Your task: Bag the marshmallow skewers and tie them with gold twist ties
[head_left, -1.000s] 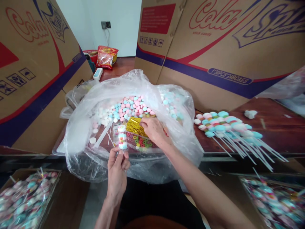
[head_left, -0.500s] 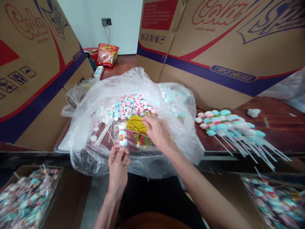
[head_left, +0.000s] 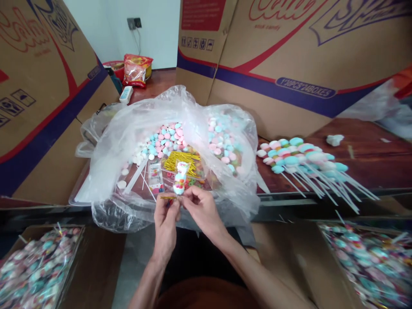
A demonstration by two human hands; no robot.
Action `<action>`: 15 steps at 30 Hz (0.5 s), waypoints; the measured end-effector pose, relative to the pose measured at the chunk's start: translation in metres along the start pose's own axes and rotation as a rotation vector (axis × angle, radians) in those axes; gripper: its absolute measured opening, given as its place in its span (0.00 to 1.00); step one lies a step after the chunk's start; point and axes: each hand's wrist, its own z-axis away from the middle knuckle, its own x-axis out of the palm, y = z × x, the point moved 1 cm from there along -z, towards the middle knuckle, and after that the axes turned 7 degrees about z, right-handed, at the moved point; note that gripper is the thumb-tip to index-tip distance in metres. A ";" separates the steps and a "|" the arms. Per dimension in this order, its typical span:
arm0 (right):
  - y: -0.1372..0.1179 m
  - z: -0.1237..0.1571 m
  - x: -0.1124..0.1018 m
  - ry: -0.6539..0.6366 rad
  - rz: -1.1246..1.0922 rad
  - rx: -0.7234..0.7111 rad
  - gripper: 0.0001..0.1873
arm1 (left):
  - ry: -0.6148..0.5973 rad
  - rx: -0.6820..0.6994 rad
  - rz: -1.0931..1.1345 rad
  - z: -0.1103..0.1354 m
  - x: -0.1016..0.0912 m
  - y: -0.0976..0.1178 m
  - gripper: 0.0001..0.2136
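My left hand [head_left: 165,225] is closed at the base of a wrapped marshmallow lollipop [head_left: 180,178], which stands upright with white, blue and coloured pieces inside clear film. A gold twist tie [head_left: 167,197] crosses just below the candy. My right hand [head_left: 203,210] pinches at that same neck, its fingertips touching the tie's other end. Behind the lollipop lies a pile of gold twist ties [head_left: 169,162], with coloured ring candies [head_left: 203,183] beside it. Printed clear wrappers [head_left: 156,174] rest to the left. The lollipop's stick is mostly hidden by my fingers.
A clear plastic bag [head_left: 112,124] spreads around loose pink, blue and white candies [head_left: 167,137]. Unwrapped lollipops [head_left: 299,156] lie stacked at right. Cardboard cartons [head_left: 270,103] stand behind and left. Full boxes of wrapped lollipops [head_left: 35,262] sit low on both sides.
My right hand has come from the twist-tie pile to the lollipop's neck, bringing a gold twist tie. My left hand has shifted slightly right with the lollipop. The view has moved a little.
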 end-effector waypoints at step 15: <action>0.005 0.009 -0.026 -0.251 0.162 -0.362 0.04 | -0.177 -0.656 0.266 0.002 0.006 0.027 0.20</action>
